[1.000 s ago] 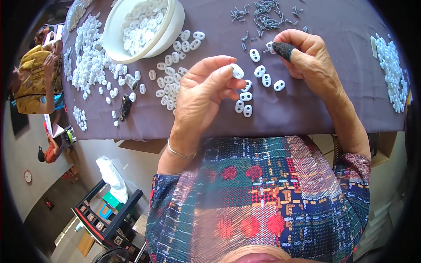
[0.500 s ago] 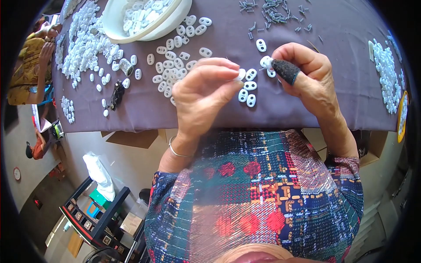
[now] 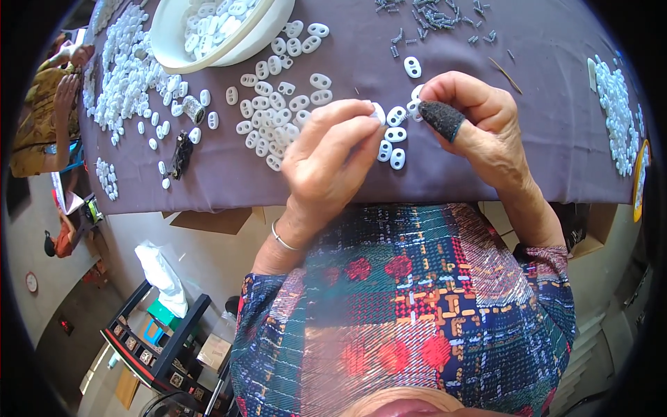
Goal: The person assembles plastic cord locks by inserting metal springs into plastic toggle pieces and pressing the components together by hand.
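My left hand (image 3: 326, 154) pinches a white oval cord lock piece (image 3: 378, 114) between thumb and fingertips. Opposite it, my right hand (image 3: 486, 132) is closed on a small white plastic piece (image 3: 413, 109), with what looks like a spring sticking out toward the left hand. A black finger cot (image 3: 442, 119) covers the right thumb. The two held pieces are apart. Just below and between the hands lie several two-hole cord lock pieces (image 3: 395, 135) on the cloth. Another one (image 3: 413, 67) rests beyond the right hand.
A dark cloth covers the table (image 3: 229, 167). White pieces fill a round tub (image 3: 278, 35); more lie in a group (image 3: 267, 115) and a large heap (image 3: 125, 76) at left. Dark springs (image 3: 438, 14) are scattered at the far side. Small white parts (image 3: 615, 115) lie at right. Another person's hand (image 3: 66, 94) is at far left.
My right hand has shifted slightly left, bringing its piece and spring closer to the piece in my left hand. The view has moved a little, and both grips stay closed.
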`<action>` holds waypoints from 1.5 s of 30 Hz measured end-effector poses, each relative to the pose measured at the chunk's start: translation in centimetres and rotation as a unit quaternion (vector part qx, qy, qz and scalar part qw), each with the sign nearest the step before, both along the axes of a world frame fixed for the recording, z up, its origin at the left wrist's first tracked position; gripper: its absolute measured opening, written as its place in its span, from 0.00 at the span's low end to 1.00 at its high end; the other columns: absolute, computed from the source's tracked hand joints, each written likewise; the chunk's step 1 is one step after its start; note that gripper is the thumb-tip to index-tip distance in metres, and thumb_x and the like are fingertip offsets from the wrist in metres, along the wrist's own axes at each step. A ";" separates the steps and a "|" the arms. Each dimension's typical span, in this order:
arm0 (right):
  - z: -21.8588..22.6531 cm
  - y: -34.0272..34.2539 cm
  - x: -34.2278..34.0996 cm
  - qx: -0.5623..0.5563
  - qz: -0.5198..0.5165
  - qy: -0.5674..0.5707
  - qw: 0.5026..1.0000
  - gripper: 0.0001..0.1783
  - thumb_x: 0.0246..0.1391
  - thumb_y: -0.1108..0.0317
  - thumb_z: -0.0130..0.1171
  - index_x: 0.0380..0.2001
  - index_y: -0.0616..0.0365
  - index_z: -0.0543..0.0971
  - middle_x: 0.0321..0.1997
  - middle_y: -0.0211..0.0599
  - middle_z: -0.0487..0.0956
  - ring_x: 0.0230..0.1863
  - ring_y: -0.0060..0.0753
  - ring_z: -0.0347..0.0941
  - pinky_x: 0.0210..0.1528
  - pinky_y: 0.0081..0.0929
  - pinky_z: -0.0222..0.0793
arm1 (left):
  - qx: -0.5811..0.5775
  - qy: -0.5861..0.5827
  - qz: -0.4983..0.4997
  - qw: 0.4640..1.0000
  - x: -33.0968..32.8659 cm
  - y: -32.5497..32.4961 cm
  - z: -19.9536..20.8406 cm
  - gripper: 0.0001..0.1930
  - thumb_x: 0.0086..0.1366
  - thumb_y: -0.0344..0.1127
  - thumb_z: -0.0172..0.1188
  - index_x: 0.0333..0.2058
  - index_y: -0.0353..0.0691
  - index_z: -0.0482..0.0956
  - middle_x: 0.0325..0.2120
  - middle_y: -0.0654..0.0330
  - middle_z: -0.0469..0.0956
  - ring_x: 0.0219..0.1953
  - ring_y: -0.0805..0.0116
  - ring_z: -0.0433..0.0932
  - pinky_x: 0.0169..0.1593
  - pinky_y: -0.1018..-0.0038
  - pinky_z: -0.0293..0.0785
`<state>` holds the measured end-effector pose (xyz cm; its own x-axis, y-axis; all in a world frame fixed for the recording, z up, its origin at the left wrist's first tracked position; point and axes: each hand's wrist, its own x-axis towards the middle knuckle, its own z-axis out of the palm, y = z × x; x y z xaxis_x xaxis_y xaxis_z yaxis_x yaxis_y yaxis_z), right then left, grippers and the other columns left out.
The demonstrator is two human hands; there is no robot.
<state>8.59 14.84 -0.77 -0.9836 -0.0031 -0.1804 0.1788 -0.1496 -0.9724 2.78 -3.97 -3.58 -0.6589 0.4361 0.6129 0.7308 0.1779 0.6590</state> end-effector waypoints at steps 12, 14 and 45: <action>-1.0 0.4 0.4 -0.009 -0.036 0.013 0.999 0.08 0.49 0.78 0.52 0.35 0.65 0.75 0.30 0.24 0.74 0.31 0.10 0.68 0.32 0.11 0.65 | -0.204 0.055 0.095 0.973 0.1 -1.2 0.7 0.12 0.41 0.31 0.70 0.27 0.40 0.79 0.29 0.61 0.75 0.34 0.62 0.70 0.40 0.69 0.65; -0.9 0.3 0.5 -0.013 -0.033 0.024 0.999 0.08 0.49 0.78 0.52 0.35 0.65 0.75 0.30 0.24 0.74 0.32 0.10 0.68 0.32 0.11 0.65 | -0.251 0.016 0.104 0.962 0.1 -0.7 1.0 0.12 0.41 0.33 0.70 0.27 0.41 0.79 0.30 0.61 0.75 0.36 0.62 0.70 0.40 0.70 0.65; 0.7 -2.3 1.8 0.101 -0.062 0.049 0.992 0.07 0.50 0.80 0.51 0.35 0.67 0.73 0.31 0.26 0.74 0.33 0.12 0.67 0.36 0.10 0.63 | 0.189 -0.664 -0.069 0.720 1.1 -0.4 2.4 0.08 0.57 0.29 0.60 0.35 0.34 0.75 0.30 0.57 0.78 0.31 0.68 0.80 0.26 0.81 0.71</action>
<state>10.39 12.52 -0.03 -0.9870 0.1457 -0.0681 0.0741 0.0359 -0.9966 3.92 -4.36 -1.18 -0.7403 0.5205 -0.4255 -0.5947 -0.2117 0.7756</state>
